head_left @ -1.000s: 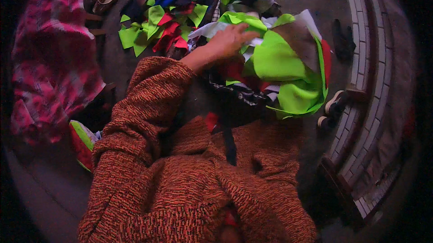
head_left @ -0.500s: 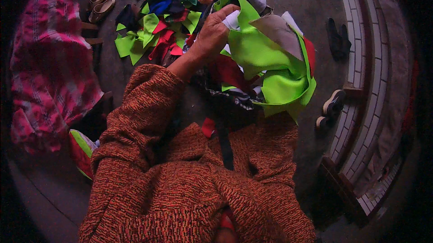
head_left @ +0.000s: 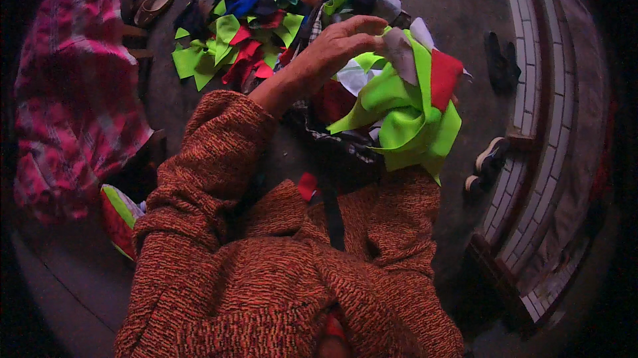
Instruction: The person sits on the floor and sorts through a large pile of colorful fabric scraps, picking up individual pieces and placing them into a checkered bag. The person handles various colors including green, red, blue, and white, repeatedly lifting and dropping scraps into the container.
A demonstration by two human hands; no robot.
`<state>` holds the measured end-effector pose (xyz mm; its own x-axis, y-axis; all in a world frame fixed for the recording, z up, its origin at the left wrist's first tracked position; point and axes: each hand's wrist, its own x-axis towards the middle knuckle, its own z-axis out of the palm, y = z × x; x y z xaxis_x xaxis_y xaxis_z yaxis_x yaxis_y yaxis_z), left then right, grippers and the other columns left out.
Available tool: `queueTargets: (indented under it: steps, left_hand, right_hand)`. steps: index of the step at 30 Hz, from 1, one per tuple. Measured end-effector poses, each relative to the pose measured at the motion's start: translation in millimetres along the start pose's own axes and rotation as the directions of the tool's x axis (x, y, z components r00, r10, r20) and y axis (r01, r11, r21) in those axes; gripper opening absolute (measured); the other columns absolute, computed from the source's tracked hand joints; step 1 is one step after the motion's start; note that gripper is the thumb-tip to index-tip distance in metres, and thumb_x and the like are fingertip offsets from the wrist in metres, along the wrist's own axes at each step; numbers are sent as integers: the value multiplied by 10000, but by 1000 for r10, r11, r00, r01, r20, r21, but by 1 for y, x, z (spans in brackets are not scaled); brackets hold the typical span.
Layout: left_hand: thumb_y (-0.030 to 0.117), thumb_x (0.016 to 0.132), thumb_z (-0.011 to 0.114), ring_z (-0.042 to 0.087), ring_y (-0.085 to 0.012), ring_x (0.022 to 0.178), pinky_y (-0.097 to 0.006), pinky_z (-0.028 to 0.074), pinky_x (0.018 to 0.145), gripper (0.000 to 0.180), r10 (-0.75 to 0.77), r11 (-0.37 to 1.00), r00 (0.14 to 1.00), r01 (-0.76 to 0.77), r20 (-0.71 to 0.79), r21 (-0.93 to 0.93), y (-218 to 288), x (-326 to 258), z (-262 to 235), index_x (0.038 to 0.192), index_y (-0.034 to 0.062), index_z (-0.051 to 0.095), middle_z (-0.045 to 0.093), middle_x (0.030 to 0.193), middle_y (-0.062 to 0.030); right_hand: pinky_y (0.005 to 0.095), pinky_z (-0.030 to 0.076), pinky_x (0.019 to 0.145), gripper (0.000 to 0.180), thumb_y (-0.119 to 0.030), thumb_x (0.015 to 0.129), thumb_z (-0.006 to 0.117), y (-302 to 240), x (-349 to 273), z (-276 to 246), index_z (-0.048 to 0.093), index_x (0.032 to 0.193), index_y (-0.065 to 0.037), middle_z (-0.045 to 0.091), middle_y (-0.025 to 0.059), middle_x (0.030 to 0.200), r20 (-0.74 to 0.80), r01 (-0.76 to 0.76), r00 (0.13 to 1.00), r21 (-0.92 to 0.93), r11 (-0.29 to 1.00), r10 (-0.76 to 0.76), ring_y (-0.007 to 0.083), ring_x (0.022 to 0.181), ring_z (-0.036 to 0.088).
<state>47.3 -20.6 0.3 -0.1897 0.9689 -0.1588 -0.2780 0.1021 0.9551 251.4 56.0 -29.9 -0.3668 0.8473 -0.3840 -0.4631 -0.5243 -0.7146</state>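
Observation:
My left hand (head_left: 344, 44) reaches over from the left, thumb and fingers apart, fingertips at the edge of a grey fabric scrap (head_left: 400, 55). That scrap lies on a bundle of bright green fabric scraps (head_left: 405, 115), with a red scrap (head_left: 445, 79) on its right side. A white scrap (head_left: 359, 77) shows below my left hand. Behind the bundle my right hand (head_left: 456, 100) is nearly all hidden; only a bit of fingertip shows at the edge, holding the bundle up. Under it sits a dark checked cloth bag or wrap (head_left: 342, 144).
A heap of mixed scraps (head_left: 242, 32) lies on the floor ahead to the left. Beige shoes (head_left: 154, 7) and a pink checked cloth (head_left: 73, 105) are at the left. Dark shoes (head_left: 488, 162) stand by a tiled step (head_left: 525, 158) at the right.
My left hand has let go of the white scrap and moved right to the grey one. The green fabric has folded down, and the red scrap now shows more.

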Motion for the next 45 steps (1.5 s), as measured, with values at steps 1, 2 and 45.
queueTargets:
  steps: [1, 2, 45]
  left_hand:
    - [222, 859, 568, 477, -179, 1135, -313, 349, 983, 486, -76, 996, 997, 76, -1, -45, 3, 0, 0, 1276, 2, 448, 532, 1205, -91]
    - [301, 883, 579, 506, -153, 1077, -291, 373, 952, 451, -38, 998, 999, 39, 5, -39, 1, 1, 2, 1221, 10, 511, 560, 1152, -78]
    - [215, 830, 528, 592, -214, 936, -322, 464, 839, 328, 248, 720, 954, -297, -167, -627, 28, -17, -59, 1079, 3, 543, 612, 1039, -125]
  right_hand:
    - [303, 479, 801, 201, -183, 888, 525, -1, -2, -1, 610, 1008, -46, 609, 50, 995, -6, 1, 1000, 5, 1000, -1, 149, 871, 587]
    - [303, 480, 800, 201, -183, 888, 525, -2, -3, 0, 610, 1008, -47, 609, 50, 994, -10, -1, 1000, 9, 1000, 1, 148, 870, 588]
    - [369, 448, 881, 436, -434, 918, 443, -13, 0, 18, 517, 1164, -82, 574, 84, 1104, -90, 20, 996, 177, 984, -4, 231, 975, 567]
